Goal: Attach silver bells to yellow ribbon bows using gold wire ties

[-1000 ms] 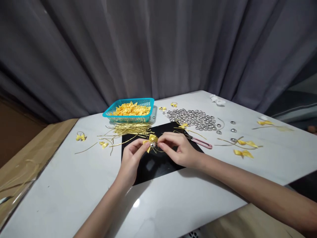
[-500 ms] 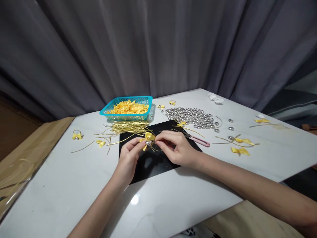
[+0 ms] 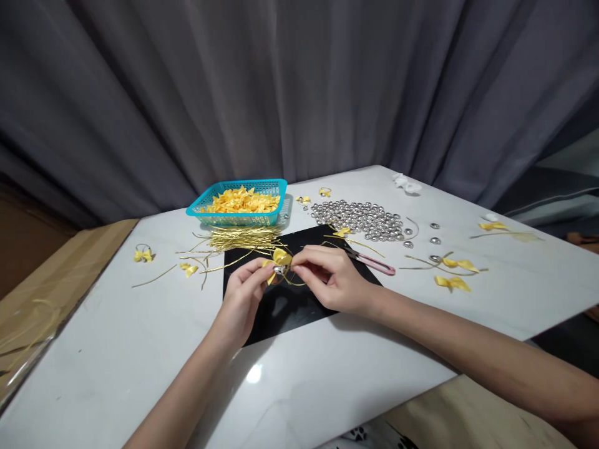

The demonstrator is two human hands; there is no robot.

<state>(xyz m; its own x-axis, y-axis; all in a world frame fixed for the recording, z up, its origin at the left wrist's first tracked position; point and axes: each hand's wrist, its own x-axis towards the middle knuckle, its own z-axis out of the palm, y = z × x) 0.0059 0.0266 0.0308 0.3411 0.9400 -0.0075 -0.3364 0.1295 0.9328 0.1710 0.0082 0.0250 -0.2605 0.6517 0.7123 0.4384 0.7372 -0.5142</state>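
Between thumb and fingers, my left hand [image 3: 246, 293] pinches a yellow ribbon bow [image 3: 281, 256] with a silver bell [image 3: 279, 269] at its middle. My right hand [image 3: 330, 277] is closed beside the bow's right side, thumb and forefinger pinched on a thin gold wire [image 3: 294, 282] that loops below the bow. Its end is hidden by the fingers. Both hands are over a black mat [image 3: 285, 318]. Just behind them lies a bundle of gold wires [image 3: 243, 237].
A blue basket [image 3: 236, 218] of yellow bows stands at the back. Right of it spreads a pile of silver bells [image 3: 355, 218]. Pink-handled snips [image 3: 377, 264] lie by my right hand. Loose bows with wires [image 3: 461, 264] are at the right, and a wired bow [image 3: 143, 254] at the left.
The whole scene has shifted slightly left and up in view. Both hands keep their pinch around the bow, which has turned slightly; little else differs.
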